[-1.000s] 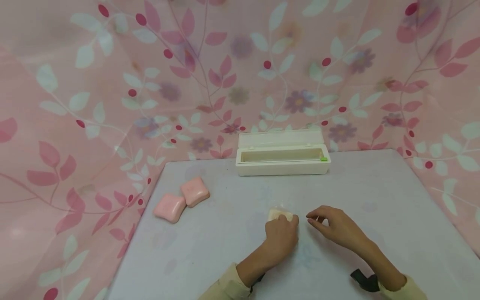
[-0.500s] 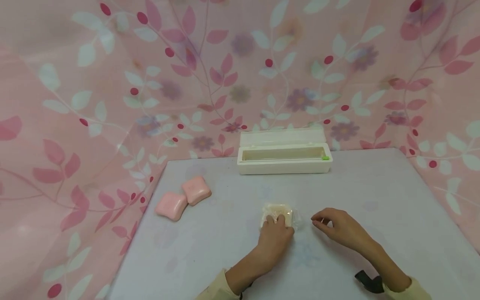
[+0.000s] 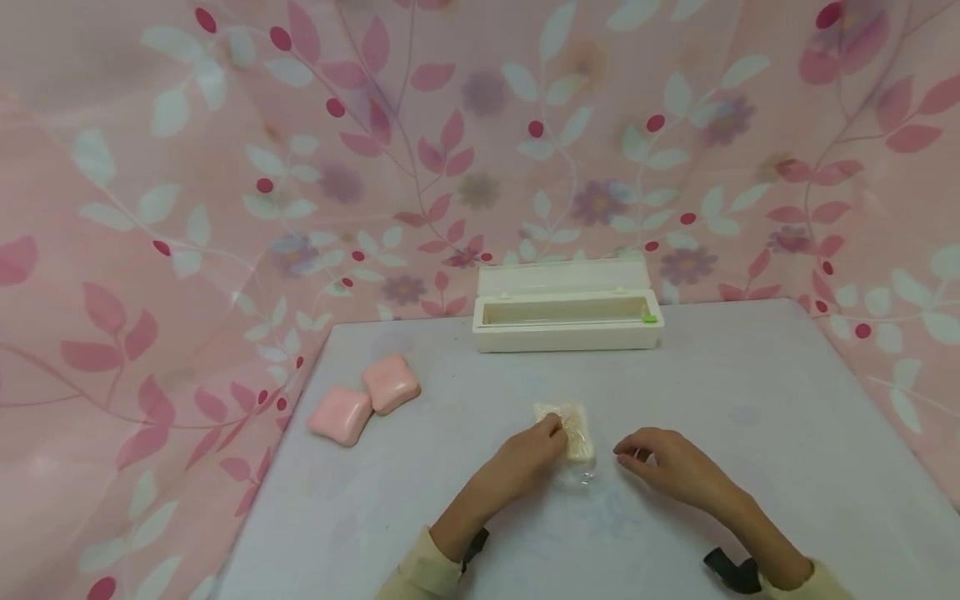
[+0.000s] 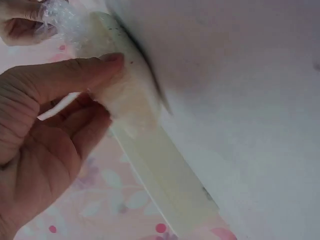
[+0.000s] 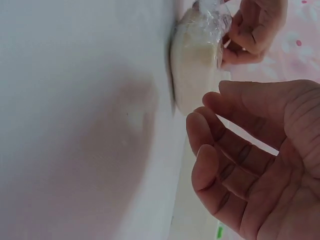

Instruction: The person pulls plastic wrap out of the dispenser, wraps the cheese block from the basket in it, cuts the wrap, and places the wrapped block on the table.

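Note:
A cream-coloured bar of soap (image 3: pixel 577 429) in clear plastic film lies on the table in front of me. My left hand (image 3: pixel 525 458) pinches its left side, the thumb on its upper face in the left wrist view. Loose, crumpled film (image 5: pixel 212 22) bunches at one end of the bar; in the head view that end points towards me. Just right of the bar, my right hand (image 3: pixel 671 462) holds nothing. Its fingers are loosely bent, with their tips a short gap from the bar.
A long cream box (image 3: pixel 566 337), lid raised and a small green piece (image 3: pixel 650 318) at its right end, stands at the table's back edge. Two pink, pillow-shaped soap bars (image 3: pixel 341 415) lie at the left. A floral curtain (image 3: pixel 480 142) hangs behind the table.
The wrapped soap has been turned clockwise: its loose film pointed away, then right, and now points towards me. My left hand has shifted to the bar's left side. The right hand has barely moved.

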Tool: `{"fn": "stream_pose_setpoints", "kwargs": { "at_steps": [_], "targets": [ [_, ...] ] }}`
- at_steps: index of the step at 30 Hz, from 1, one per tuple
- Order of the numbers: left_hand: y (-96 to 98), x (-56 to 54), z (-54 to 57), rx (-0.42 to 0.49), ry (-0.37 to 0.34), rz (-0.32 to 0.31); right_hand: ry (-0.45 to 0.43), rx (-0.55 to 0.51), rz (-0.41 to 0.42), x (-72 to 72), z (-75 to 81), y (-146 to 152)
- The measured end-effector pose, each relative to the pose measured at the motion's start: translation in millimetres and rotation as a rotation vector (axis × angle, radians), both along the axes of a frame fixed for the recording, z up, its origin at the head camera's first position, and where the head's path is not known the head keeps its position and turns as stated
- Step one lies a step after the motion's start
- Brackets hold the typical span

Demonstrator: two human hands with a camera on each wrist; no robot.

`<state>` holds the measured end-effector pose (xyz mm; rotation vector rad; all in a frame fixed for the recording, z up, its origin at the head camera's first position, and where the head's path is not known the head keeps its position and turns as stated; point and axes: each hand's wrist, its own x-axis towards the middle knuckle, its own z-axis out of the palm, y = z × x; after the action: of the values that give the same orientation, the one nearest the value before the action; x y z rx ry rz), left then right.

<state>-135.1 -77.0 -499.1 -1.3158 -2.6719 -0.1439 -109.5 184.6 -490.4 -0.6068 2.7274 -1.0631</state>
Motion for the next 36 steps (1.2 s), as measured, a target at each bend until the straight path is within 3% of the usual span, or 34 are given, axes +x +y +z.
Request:
{"fn": "stream_pose_setpoints", "kwargs": {
  "at_steps": [6, 13, 17, 22, 28, 32, 36],
  "targets": [
    [-5.6, -10.1, -2.5, 0.067, -0.104, -0.135, 0.066, -0.031, 0.091, 2.6, -8.3, -10.5],
    [-5.1, -8.2, -5.8, 0.084, 0.005, -0.182, 0.239, -0.049, 0.210, 8.5, -17.5, -25.4],
    [-4.1, -3.1, -8.6, 0.082, 0.041, -0.166, 0.296, -0.011, 0.268, 12.0, -18.8, -34.0],
    [-5.1, 6.3, -11.9, 0.023, 0.109, -0.085, 0.394, 0.097, 0.270, 16.5, -22.9, -45.2],
    [-3.1, 16.8, -13.6, -0.009, 0.201, -0.005, 0.692, 0.137, 0.270, 15.5, -31.1, -57.9],
    [-1.2, 23.6, -12.3, 0.048, 0.175, 0.012, 0.818, 0.106, 0.278, 13.7, -32.9, -61.1],
    [-2.2, 28.2, -11.2, 0.093, 0.143, 0.023, 0.826, 0.080, 0.291, 14.3, -32.8, -61.5]
  ]
}}
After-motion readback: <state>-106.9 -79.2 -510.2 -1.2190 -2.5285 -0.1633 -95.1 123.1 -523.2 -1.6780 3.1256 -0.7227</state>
